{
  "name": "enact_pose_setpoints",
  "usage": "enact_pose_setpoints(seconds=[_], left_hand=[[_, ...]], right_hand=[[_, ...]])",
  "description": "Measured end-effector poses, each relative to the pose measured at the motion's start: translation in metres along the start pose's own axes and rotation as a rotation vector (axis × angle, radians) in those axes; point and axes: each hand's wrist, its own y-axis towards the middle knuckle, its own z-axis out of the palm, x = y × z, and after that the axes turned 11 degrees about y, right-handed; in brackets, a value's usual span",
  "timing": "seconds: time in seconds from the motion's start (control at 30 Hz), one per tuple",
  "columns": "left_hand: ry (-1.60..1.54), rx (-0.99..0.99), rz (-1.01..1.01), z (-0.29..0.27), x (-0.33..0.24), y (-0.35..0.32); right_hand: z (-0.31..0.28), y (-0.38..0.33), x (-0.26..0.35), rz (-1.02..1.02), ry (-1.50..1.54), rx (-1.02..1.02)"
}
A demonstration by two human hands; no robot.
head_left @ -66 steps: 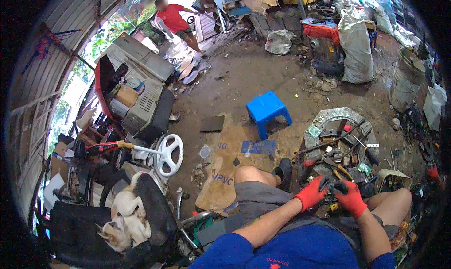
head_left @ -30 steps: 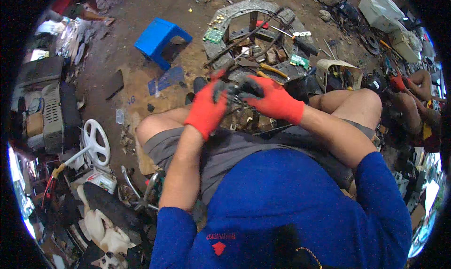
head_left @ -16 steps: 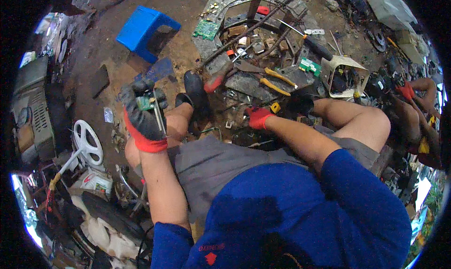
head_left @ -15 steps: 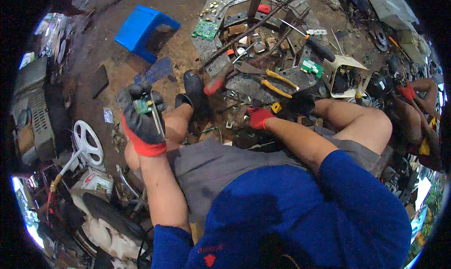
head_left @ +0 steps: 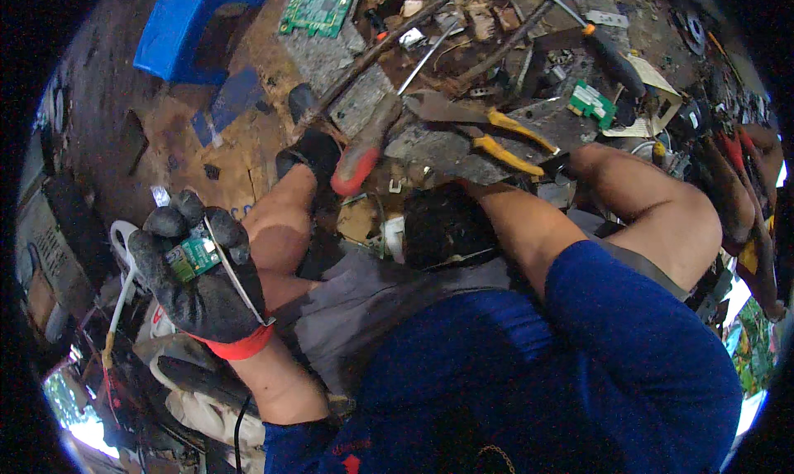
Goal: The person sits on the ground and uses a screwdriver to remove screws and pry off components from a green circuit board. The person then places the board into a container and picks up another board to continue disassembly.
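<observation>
My left hand [head_left: 203,267], in a black glove with a red cuff, is raised at the left with its fingers curled. It holds a small green circuit board [head_left: 195,256] and a thin metal strip [head_left: 236,274] lying across the palm. My right forearm [head_left: 525,226] reaches between my knees to a black, dark-insided object [head_left: 447,226]; the hand at its end is lost in the dark. Just beyond lie a screwdriver [head_left: 362,151] with a red-ended handle and yellow-handled cutters [head_left: 484,126].
Beyond the cutters, a metal frame [head_left: 356,73] surrounds scrap pieces. Green boards lie at the far left [head_left: 318,11] and right [head_left: 590,103], near a black-handled screwdriver [head_left: 612,56]. A blue stool [head_left: 178,35] stands far left. Another person's arm [head_left: 736,193] shows at the right edge.
My left hand has come nearer and leftward, still holding the board and strip. My right hand's red glove, visible before, is now out of sight. The whole view has shifted.
</observation>
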Motion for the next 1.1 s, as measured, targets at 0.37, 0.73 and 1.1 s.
enact_pose_setpoints(seconds=[0.37, 0.73, 1.1], left_hand=[[-0.127, 0.058, -0.113, -0.026, -0.008, -0.014], [0.012, -0.175, -0.044, -0.041, -0.015, -0.036], [0.017, -0.168, -0.020, -0.036, -0.019, -0.040]], right_hand=[[0.040, 0.001, -0.012, -0.050, -0.138, -0.142], [0.040, -0.004, 0.007, -0.046, -0.174, -0.227], [0.028, 0.011, 0.018, -0.113, -0.003, -0.086]])
